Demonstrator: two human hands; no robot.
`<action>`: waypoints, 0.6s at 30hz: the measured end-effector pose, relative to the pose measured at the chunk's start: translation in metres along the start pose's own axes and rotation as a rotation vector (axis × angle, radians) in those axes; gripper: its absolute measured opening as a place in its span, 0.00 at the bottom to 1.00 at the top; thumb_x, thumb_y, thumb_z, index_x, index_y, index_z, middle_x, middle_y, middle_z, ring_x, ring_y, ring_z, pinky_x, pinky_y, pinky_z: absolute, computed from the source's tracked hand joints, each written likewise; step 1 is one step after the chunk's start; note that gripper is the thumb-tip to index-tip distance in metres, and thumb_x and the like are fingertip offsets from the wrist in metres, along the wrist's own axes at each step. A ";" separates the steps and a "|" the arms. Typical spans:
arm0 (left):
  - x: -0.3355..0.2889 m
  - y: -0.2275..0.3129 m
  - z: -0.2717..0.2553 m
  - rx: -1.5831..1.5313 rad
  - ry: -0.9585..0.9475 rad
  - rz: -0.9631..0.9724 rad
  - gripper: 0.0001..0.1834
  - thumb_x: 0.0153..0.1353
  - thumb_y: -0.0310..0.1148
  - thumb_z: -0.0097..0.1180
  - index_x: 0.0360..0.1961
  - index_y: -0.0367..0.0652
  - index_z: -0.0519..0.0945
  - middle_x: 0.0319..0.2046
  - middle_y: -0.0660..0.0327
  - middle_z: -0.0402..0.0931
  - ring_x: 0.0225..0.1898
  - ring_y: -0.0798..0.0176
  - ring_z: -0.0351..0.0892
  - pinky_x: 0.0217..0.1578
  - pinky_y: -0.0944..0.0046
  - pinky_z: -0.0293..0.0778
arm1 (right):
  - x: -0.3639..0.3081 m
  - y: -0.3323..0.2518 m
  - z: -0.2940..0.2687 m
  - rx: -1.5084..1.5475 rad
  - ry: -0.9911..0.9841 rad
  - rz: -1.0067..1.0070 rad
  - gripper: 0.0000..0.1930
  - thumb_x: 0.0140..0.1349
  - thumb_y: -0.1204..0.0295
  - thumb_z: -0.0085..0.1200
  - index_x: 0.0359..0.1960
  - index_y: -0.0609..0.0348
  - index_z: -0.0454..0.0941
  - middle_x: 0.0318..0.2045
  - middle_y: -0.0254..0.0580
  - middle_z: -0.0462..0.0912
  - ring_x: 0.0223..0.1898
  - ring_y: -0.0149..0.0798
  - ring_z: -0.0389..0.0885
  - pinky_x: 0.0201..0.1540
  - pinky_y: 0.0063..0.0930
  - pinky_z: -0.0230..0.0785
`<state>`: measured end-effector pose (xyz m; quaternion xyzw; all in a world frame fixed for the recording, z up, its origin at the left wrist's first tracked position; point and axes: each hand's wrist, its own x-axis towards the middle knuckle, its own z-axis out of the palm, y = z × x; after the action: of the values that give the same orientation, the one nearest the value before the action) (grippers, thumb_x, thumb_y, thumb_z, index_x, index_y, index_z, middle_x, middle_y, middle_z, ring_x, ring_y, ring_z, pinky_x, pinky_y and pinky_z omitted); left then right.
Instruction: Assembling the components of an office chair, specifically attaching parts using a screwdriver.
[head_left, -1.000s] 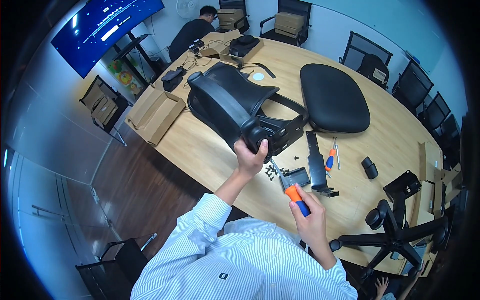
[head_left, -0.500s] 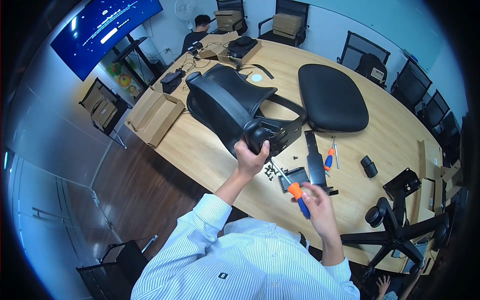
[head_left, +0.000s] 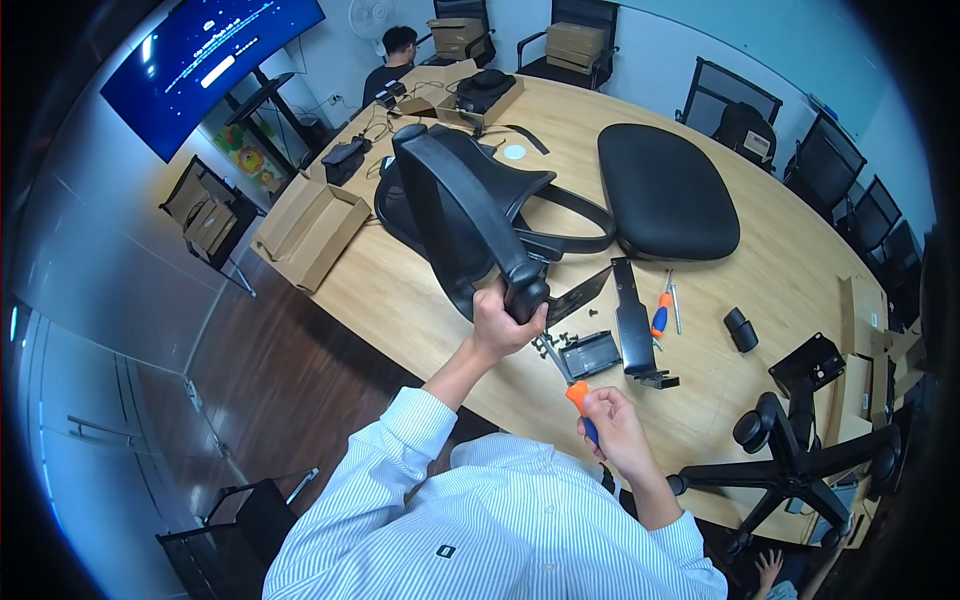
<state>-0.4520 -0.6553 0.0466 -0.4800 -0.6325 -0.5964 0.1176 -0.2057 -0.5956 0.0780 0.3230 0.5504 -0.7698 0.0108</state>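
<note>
My left hand (head_left: 503, 325) is wrapped round the near end of a black chair armrest (head_left: 470, 205), which is tilted up above the table. My right hand (head_left: 614, 430) grips an orange and blue screwdriver (head_left: 579, 396) by its handle. Its shaft points up and left toward the armrest's underside; the tip is hidden there. A black mesh chair backrest (head_left: 400, 205) lies behind the armrest. Below them on the table are loose black screws (head_left: 566, 340) beside a black rectangular part (head_left: 592, 355). A long black metal plate (head_left: 631, 320) lies just right of these.
A black seat cushion (head_left: 668, 190) lies farther back. A second screwdriver (head_left: 661, 315) and a black cylinder (head_left: 740, 330) are to the right, near a wheeled chair base (head_left: 790, 465). An open cardboard box (head_left: 312, 230) stands at the left edge. Another person (head_left: 392, 68) sits far off.
The armrest has turned more upright in my left hand. My right hand has closed round the screwdriver handle and moved slightly left and down.
</note>
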 end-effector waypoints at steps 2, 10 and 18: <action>-0.001 -0.002 -0.001 0.008 -0.012 -0.001 0.22 0.44 0.36 0.67 0.38 0.33 0.78 0.23 0.53 0.78 0.22 0.53 0.81 0.27 0.61 0.76 | 0.001 0.006 -0.001 0.070 0.035 -0.003 0.14 0.72 0.63 0.44 0.42 0.63 0.69 0.26 0.40 0.80 0.17 0.27 0.73 0.16 0.16 0.63; -0.004 -0.001 -0.006 0.002 -0.107 -0.071 0.25 0.48 0.36 0.64 0.46 0.32 0.76 0.28 0.57 0.79 0.29 0.62 0.81 0.35 0.65 0.76 | 0.006 0.020 0.001 -0.106 0.005 -0.114 0.21 0.72 0.60 0.45 0.57 0.63 0.65 0.30 0.37 0.80 0.25 0.24 0.74 0.23 0.19 0.68; 0.001 -0.001 0.003 -0.040 -0.036 0.008 0.22 0.43 0.36 0.66 0.38 0.34 0.79 0.23 0.54 0.78 0.22 0.53 0.81 0.28 0.61 0.76 | 0.010 0.023 -0.008 -0.102 -0.072 -0.040 0.20 0.69 0.67 0.50 0.59 0.59 0.64 0.29 0.35 0.78 0.29 0.24 0.74 0.30 0.19 0.70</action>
<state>-0.4518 -0.6524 0.0463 -0.4953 -0.6207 -0.5997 0.0988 -0.2012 -0.5942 0.0521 0.2831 0.5943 -0.7521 0.0317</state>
